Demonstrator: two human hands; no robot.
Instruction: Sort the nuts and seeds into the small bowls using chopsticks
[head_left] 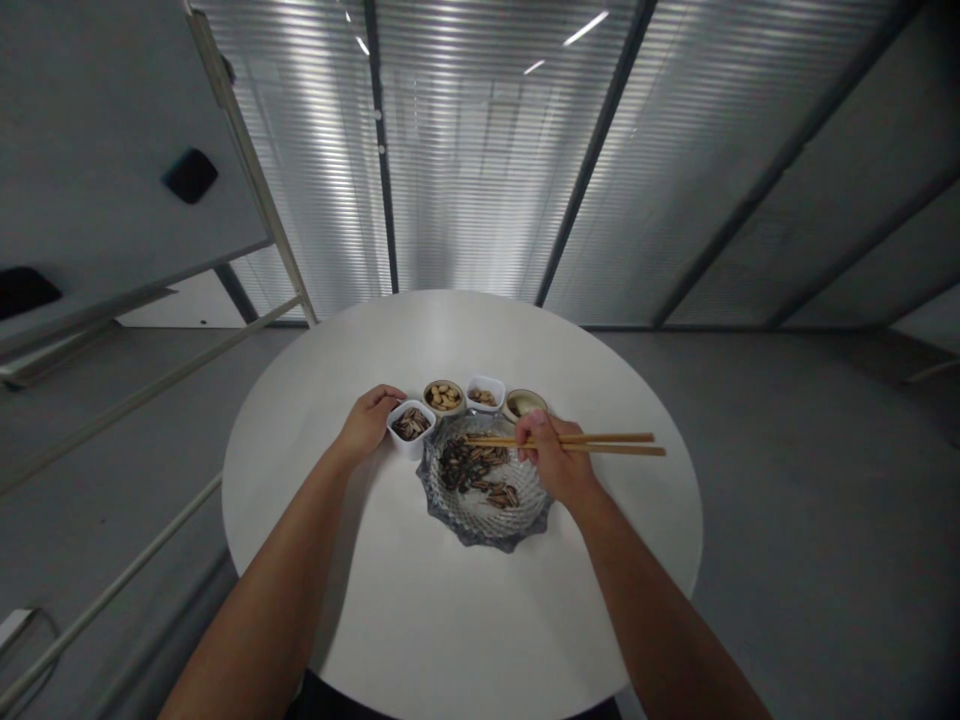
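Observation:
A scalloped glass bowl [529,500] holds dark seeds [469,465], with some of its bottom showing at the right. Wooden chopsticks [619,444] are gripped by my right hand [551,455] over the bowl's right side, their tips over the seeds. My left hand [369,420] rests at the left of a white cup [408,446] of striped seeds, its fingers at the rim; whether they grip it is hard to see. Behind the bowl stand a round dish of peanuts [444,397], a white square dish [486,393] with some nuts and a round beige dish [526,403], partly behind my right hand.
All the dishes stand on a round white table [465,620]. A pale metal frame [281,235] with a grey panel [112,110] is at the left. Glass partitions with blinds [480,170] rise beyond the table's far edge.

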